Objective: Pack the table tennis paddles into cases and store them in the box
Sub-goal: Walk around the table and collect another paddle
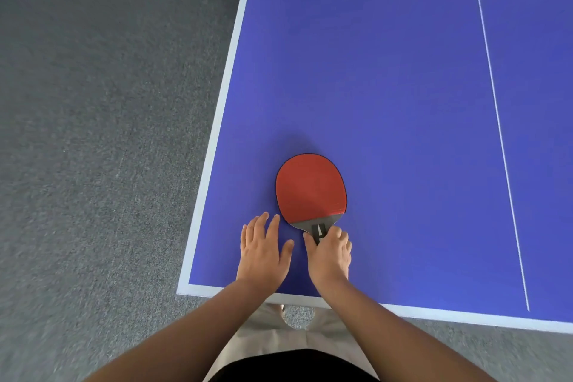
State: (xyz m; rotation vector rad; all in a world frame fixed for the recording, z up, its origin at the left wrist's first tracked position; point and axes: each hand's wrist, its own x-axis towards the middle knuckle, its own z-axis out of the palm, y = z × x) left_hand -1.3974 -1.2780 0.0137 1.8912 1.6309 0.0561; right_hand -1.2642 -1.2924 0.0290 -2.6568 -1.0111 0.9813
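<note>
A table tennis paddle (311, 187) with a red rubber face and a short dark handle lies flat on the blue table tennis table (387, 77), near its front left corner. My right hand (330, 253) grips the paddle's handle from below, fingers curled round it. My left hand (263, 246) rests flat on the table just left of the paddle's lower edge, fingers spread and straight, holding nothing. No case and no box appear in this view.
The table's white edge band (221, 102) runs along the left side and the front. A thin white centre line (499, 133) crosses the blue top on the right. Grey carpet (102, 133) covers the floor to the left.
</note>
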